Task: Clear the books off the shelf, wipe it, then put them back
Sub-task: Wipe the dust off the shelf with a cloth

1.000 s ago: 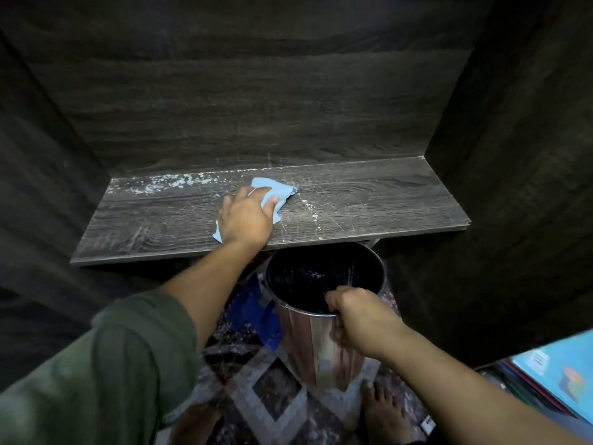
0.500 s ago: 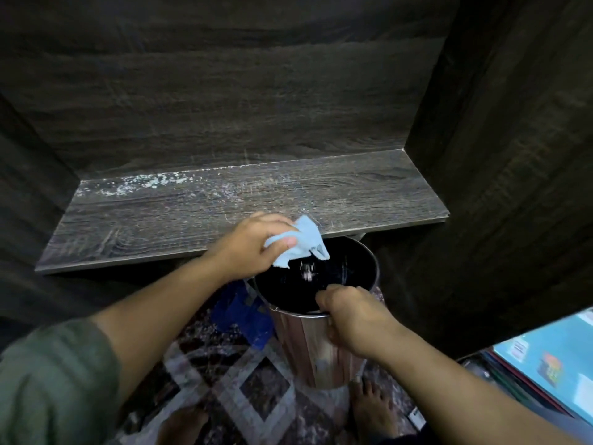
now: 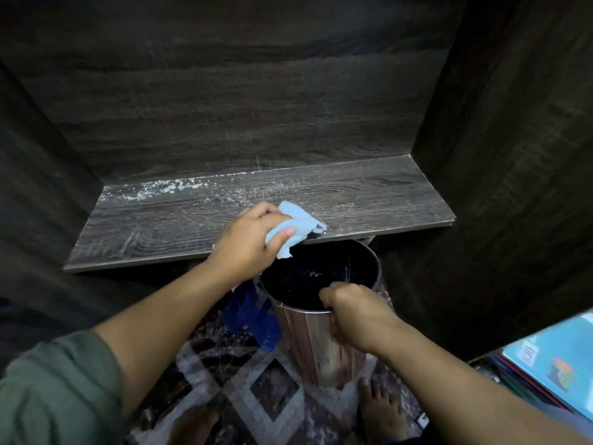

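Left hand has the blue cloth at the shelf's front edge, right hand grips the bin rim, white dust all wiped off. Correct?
Not quite: the head view shows white dust left along the shelf back-left. The rest holds: left hand holds the blue cloth at the front edge, right hand grips the bin rim.

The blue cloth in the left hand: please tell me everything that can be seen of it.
The blue cloth is a small, soft, light blue rag, crumpled and bunched. The left hand grips it between thumb and fingers, so part of it is hidden. It sits at the front edge of the shelf, and one loose corner hangs over the open bin below. Whether it touches the wood I cannot tell.
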The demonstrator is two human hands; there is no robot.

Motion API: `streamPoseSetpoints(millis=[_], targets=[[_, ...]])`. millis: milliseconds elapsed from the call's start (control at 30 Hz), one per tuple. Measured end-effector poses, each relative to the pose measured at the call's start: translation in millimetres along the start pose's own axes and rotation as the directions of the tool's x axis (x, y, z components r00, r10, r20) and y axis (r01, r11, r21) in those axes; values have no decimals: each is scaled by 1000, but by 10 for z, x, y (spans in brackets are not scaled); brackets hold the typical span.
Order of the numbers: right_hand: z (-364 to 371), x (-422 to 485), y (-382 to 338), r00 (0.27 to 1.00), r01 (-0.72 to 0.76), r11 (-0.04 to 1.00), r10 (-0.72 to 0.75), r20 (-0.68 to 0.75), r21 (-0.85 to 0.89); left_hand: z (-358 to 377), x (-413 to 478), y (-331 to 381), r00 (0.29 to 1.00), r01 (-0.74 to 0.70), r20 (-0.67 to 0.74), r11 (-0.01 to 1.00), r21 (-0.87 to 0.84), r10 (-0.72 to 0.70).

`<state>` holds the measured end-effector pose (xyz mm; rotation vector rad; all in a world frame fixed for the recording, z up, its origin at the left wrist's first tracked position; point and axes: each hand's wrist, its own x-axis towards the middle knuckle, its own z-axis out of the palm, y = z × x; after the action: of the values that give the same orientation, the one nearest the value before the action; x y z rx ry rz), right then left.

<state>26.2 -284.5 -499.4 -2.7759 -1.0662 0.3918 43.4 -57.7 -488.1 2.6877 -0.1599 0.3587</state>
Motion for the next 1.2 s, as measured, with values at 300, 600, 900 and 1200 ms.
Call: streamPoseSetpoints(millis=[300, 600, 900, 1200], targets=[[79, 190, -97, 1000, 0, 999, 0, 20, 49, -272, -89, -581, 889, 367, -291, 930, -7, -353], [137, 302, -211, 998, 26, 1000, -26, 53, 18, -931, -179, -1652, 666, 708, -571, 648, 281, -480], [160, 330, -218, 996, 21, 999, -25, 89, 49, -869, -231, -1956, 664, 747, -373, 559, 359, -648], [187, 295, -240, 991, 14, 997, -25, 129, 80, -626, -68, -1563, 660, 735, -357, 667, 123, -661]])
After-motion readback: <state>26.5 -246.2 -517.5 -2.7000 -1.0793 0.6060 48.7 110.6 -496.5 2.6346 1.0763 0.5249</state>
